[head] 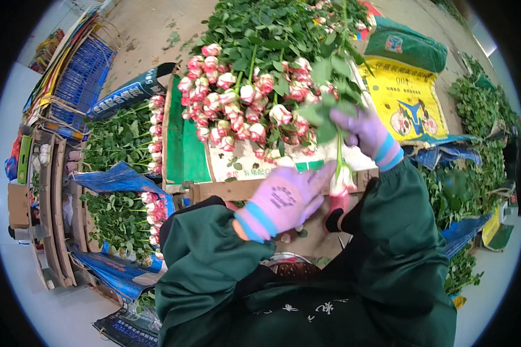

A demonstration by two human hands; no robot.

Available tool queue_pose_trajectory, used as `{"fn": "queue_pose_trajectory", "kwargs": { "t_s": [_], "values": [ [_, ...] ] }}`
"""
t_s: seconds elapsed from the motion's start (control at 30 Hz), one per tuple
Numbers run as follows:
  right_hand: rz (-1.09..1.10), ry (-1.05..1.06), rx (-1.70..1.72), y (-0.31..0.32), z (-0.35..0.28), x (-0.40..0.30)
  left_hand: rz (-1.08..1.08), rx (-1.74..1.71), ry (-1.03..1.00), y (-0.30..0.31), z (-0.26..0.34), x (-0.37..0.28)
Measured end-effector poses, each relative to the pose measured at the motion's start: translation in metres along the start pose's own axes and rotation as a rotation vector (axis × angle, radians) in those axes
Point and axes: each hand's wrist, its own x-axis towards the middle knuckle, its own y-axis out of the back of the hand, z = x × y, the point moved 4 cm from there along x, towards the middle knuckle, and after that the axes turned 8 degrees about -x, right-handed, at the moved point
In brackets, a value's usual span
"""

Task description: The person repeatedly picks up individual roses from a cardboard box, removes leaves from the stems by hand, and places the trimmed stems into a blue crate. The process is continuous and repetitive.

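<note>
A single rose with a white bloom edged in pink (342, 180) hangs head down, its green stem running up past leaves. My right hand (369, 132), in a lilac glove with a blue-striped cuff, grips that stem among blurred leaves. In a matching glove, my left hand (284, 197) reaches across from the left with fingers extended. Its index fingertip is beside the stem, just above the bloom; whether it touches is unclear. Beyond both hands, a heap of pink-and-white roses (236, 108) lies on a board-covered table (189, 152), blooms towards me and leafy stems pointing away.
On the left, bundled roses (117, 139) lie between blue sheets (117, 178), near a blue plastic crate (78, 73). A yellow printed sack (406, 95) spreads at right, with leafy stems (456, 186) nearby. Below the table's wooden edge (225, 188), a round basket (295, 269) stands near my legs.
</note>
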Motion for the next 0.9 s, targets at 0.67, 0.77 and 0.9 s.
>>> {"fn": "queue_pose_trajectory", "kwargs": {
  "t_s": [0.67, 0.77, 0.9],
  "values": [
    [-0.265, 0.027, -1.757, -0.030, 0.159, -0.027, -0.063, 0.280, 0.104, -0.043, -0.003, -0.062],
    [-0.451, -0.015, -1.786, -0.043, 0.192, -0.023, -0.151, 0.248, 0.116, -0.047, -0.001, -0.067],
    [-0.594, -0.142, -1.749, -0.072, 0.209, -0.028, -0.291, 0.135, 0.081, -0.068, -0.003, -0.058]
  ]
}}
